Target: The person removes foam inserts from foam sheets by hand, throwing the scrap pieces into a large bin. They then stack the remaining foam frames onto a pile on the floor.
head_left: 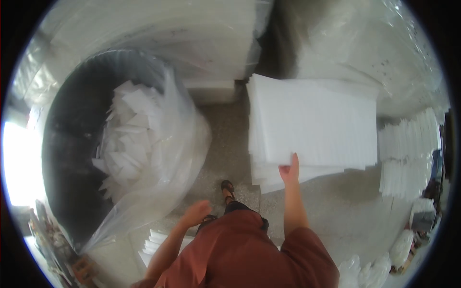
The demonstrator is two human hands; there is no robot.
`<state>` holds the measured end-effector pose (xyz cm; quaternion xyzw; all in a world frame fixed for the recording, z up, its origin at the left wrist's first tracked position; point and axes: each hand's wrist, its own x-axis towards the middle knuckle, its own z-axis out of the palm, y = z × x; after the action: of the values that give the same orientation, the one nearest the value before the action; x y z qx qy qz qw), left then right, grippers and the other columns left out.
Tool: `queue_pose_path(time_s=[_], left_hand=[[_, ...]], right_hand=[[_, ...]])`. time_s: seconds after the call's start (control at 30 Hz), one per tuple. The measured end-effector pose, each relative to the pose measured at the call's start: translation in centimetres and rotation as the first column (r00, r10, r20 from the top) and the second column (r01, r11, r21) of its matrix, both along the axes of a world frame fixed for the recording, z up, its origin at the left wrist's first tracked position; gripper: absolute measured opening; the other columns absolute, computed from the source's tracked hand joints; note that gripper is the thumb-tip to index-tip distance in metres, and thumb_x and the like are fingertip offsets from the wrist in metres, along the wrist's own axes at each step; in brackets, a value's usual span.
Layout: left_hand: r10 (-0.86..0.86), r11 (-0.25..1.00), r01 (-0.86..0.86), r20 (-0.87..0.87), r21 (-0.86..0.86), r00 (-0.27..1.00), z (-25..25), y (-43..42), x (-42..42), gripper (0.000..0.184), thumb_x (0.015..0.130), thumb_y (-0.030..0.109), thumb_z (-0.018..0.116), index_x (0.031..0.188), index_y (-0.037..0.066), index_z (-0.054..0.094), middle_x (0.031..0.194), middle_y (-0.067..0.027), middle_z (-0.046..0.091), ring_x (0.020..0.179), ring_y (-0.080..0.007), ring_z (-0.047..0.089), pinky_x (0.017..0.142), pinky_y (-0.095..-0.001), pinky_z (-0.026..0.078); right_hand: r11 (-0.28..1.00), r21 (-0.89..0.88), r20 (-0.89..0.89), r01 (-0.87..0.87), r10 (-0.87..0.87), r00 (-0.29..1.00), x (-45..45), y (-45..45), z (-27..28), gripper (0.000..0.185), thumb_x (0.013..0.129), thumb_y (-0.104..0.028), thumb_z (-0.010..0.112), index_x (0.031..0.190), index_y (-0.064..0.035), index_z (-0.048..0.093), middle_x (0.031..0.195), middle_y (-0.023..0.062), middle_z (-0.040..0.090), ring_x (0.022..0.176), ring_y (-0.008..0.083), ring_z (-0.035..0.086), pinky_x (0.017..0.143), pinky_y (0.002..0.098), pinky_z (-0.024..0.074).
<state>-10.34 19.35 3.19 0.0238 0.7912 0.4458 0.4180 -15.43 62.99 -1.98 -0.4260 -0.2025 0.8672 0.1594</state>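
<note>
A stack of white foam sheets [317, 122] lies on the right side of the view, its lower sheets sticking out unevenly at the near edge. My right hand [289, 172] grips that near edge, thumb on top and the other fingers hidden beneath. How many sheets it pinches I cannot make out. Away from the stack, my left hand [197, 213] hangs in front of my body near my foot. Its fingers are blurred, and nothing visible is in it. Left of it stands a big clear plastic bag [180, 144] with white foam scraps [132, 139] inside.
Large plastic-wrapped white blocks [206, 43] stand at the back. More stacked white sheets [408, 149] are at the far right. Other white sheets [156, 240] lie low beside my left arm. Crumpled plastic bags [367, 271] rest at lower right on the grey floor [223, 129].
</note>
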Motion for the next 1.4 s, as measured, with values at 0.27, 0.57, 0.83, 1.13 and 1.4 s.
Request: queue_pose_path(time_s=[0.27, 0.57, 0.83, 1.13, 1.4], left_hand=[[0.482, 0.683, -0.425, 0.071, 0.594, 0.873, 9.9, 11.5, -4.2, 0.059, 0.083, 0.017, 0.071, 0.132, 0.000, 0.042, 0.113, -0.0145, 0.059, 0.100, -0.0211, 0.059, 0.083, -0.0362, 0.052], [0.360, 0.781, -0.069, -0.356, 0.621, 0.862, 22.3, -3.3, -3.9, 0.049, 0.084, 0.011, 0.069, 0.127, -0.001, 0.049, 0.106, -0.0097, 0.063, 0.096, -0.0168, 0.061, 0.081, -0.0318, 0.051], [0.962, 0.252, -0.465, -0.167, 0.849, 0.218, 20.4, -33.2, 14.8, 0.061, 0.087, 0.035, 0.067, 0.132, -0.001, 0.048, 0.109, -0.0101, 0.063, 0.097, -0.0161, 0.063, 0.081, -0.0301, 0.053], [0.926, -0.288, -0.146, 0.236, 0.946, -0.294, 9.7, -28.4, 35.9, 0.072, 0.087, 0.054, 0.062, 0.141, 0.010, 0.042, 0.137, -0.0054, 0.051, 0.127, -0.0256, 0.047, 0.105, -0.0444, 0.038], [0.695, -0.511, -0.048, 0.380, 0.858, -0.610, 12.9, -25.1, 36.3, 0.045, 0.092, 0.029, 0.058, 0.127, 0.000, 0.052, 0.118, -0.0107, 0.061, 0.112, -0.0249, 0.058, 0.098, -0.0420, 0.044]], right_hand=[[0.895, -0.078, -0.263, -0.438, 0.406, 0.875, 10.0, -14.6, 6.8, 0.055, 0.092, -0.039, 0.059, 0.138, -0.0126, 0.041, 0.131, 0.0070, 0.055, 0.119, 0.0220, 0.053, 0.094, 0.0379, 0.0477], [0.968, -0.181, -0.323, 0.173, -0.225, 0.919, 16.2, -9.0, 2.4, 0.085, 0.084, -0.054, 0.064, 0.144, -0.0030, 0.033, 0.147, 0.0148, 0.038, 0.135, 0.0308, 0.036, 0.111, 0.0535, 0.0281], [0.655, 0.161, -0.615, -0.738, 0.652, 0.444, 12.0, -27.7, 10.8, 0.074, 0.087, -0.044, 0.064, 0.145, -0.0091, 0.036, 0.147, 0.0078, 0.041, 0.136, 0.0307, 0.035, 0.113, 0.0503, 0.0266], [-0.090, 0.136, -0.501, -0.987, 0.853, -0.147, 8.6, -50.5, 16.6, 0.053, 0.095, -0.033, 0.056, 0.138, -0.0056, 0.044, 0.138, 0.0082, 0.051, 0.127, 0.0272, 0.048, 0.105, 0.0469, 0.0391], [-0.512, -0.121, -0.353, -0.850, 0.823, -0.445, 9.6, -60.1, 13.0, 0.065, 0.093, -0.052, 0.054, 0.138, -0.0058, 0.044, 0.133, 0.0122, 0.054, 0.125, 0.0287, 0.050, 0.104, 0.0490, 0.0398]])
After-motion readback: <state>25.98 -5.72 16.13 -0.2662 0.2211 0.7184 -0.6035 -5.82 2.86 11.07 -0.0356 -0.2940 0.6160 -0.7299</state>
